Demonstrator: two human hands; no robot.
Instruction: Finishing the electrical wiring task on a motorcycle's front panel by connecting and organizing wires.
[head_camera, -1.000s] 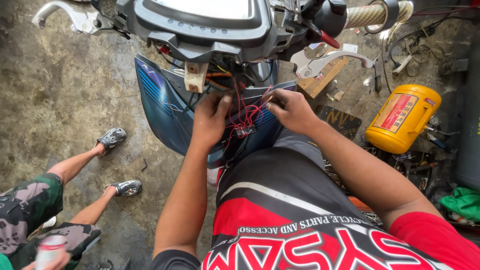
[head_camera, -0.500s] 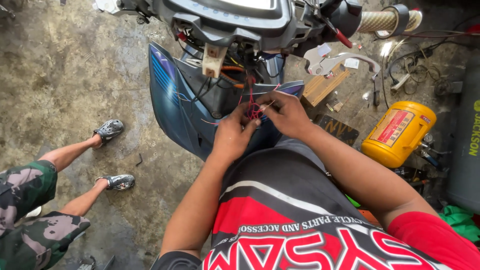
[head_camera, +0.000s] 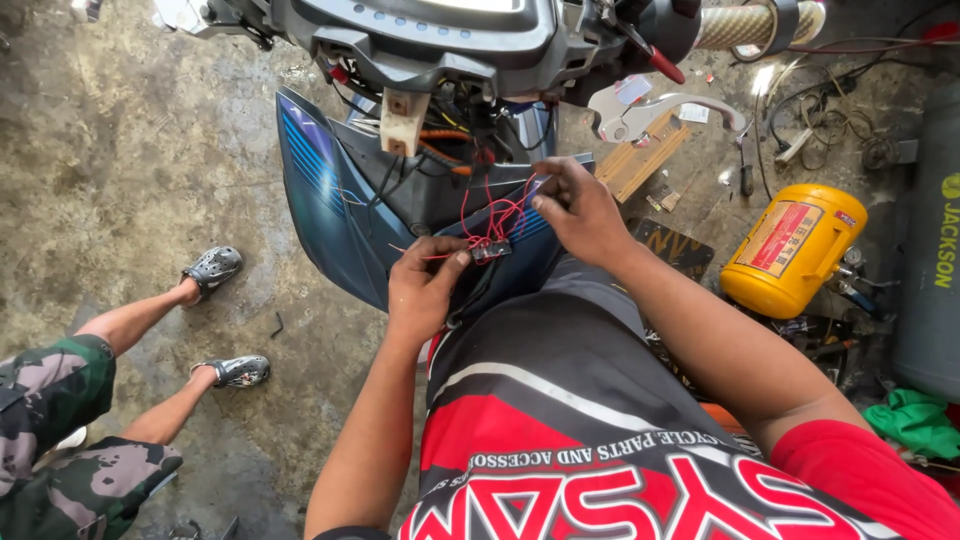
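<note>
Both hands worked at the scooter's exposed front: left hand (head_camera: 425, 285) pinched a small black plastic connector (head_camera: 489, 251), right hand (head_camera: 578, 208) at two o'clock pinched thin red wires (head_camera: 497, 215). Wires hung loose, panel off; the job looked unfinished.

— Surfaces? Glossy blue plastic fairing (head_camera: 325, 205), thin red plastic-coated wires (head_camera: 497, 215), polished metal brake lever (head_camera: 655, 108).

— And around it? Rough, stained concrete floor (head_camera: 120, 150); glossy yellow container (head_camera: 790, 250); bare wood block (head_camera: 405, 120).

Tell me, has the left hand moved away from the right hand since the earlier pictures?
Yes. The left hand now sits lower and apart from the right hand, farther from the handlebar panel.
</note>
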